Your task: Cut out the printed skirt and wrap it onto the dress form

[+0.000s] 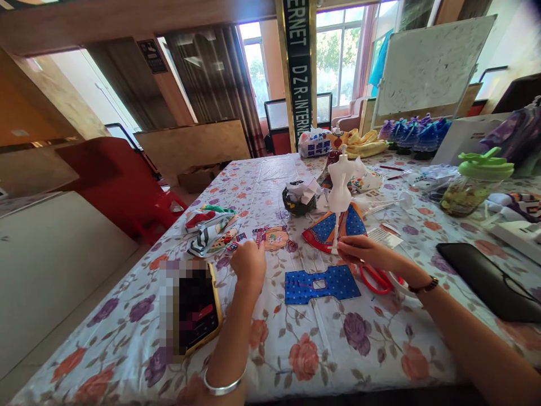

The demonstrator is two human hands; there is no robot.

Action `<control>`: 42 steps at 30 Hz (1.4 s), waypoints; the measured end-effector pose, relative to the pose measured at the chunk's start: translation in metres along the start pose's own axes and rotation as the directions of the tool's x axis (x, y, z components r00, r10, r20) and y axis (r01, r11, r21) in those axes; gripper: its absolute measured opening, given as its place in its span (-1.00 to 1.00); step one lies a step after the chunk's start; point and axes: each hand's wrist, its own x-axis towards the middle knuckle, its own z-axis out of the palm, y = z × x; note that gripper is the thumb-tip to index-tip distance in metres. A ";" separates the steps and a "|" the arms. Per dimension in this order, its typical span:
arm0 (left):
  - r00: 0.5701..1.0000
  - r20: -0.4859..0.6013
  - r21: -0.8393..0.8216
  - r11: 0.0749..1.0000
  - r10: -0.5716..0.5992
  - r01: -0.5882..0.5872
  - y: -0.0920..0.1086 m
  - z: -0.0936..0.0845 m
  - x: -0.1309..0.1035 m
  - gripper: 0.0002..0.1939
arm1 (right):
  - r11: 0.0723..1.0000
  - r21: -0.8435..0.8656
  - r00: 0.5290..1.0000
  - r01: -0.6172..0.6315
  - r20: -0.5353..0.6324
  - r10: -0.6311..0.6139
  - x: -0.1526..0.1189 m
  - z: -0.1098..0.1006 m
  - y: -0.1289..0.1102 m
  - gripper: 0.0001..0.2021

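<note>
My left hand [249, 264] is closed, its fingertips at the near edge of a small orange patterned fabric piece [274, 238]; what it pinches, if anything, is hidden. My right hand [359, 250] has its fingers closed at the foot of the stand of a white mini dress form [340, 183], which is upright. Behind the stand spreads a blue, orange and red skirt piece [315, 230]. A blue dotted fabric cutout [323, 285] with a small window in its middle lies flat between my forearms. Red-handled scissors [376, 280] rest beneath my right wrist.
A phone [198, 310] lies left of my left forearm. Colourful cloth scraps [213, 228] sit further left, and a dark basket of scraps [300, 197] stands behind. On the right are a black case [486, 282], a green-lidded jar [471, 189] and small blue-purple dresses [416, 135].
</note>
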 end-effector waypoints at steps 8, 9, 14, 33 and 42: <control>0.992 0.091 0.052 0.995 -0.085 0.080 -0.016 -0.007 0.008 -0.60 | 0.998 -0.040 0.999 -0.037 0.010 0.038 0.001 -0.003 0.003 -0.60; 0.992 0.103 0.054 0.996 -0.074 0.069 -0.017 -0.007 0.009 -0.60 | 0.998 -0.047 0.999 -0.045 0.009 0.045 0.001 -0.003 0.003 -0.61; 0.988 0.156 0.059 0.998 0.004 -0.013 -0.022 -0.003 0.011 -0.64 | 0.993 -0.090 0.997 -0.079 -0.010 0.079 0.000 -0.003 0.003 -0.61; 0.979 0.202 0.090 0.996 -0.015 -0.004 -0.048 0.000 0.020 -0.81 | 0.967 -0.253 0.999 -0.030 -0.048 0.019 -0.001 -0.004 0.023 -0.71; 0.970 0.233 0.050 0.997 -0.064 0.054 -0.053 0.006 0.028 -0.71 | 0.956 -0.291 0.999 -0.029 -0.030 0.021 0.001 0.001 0.018 -0.65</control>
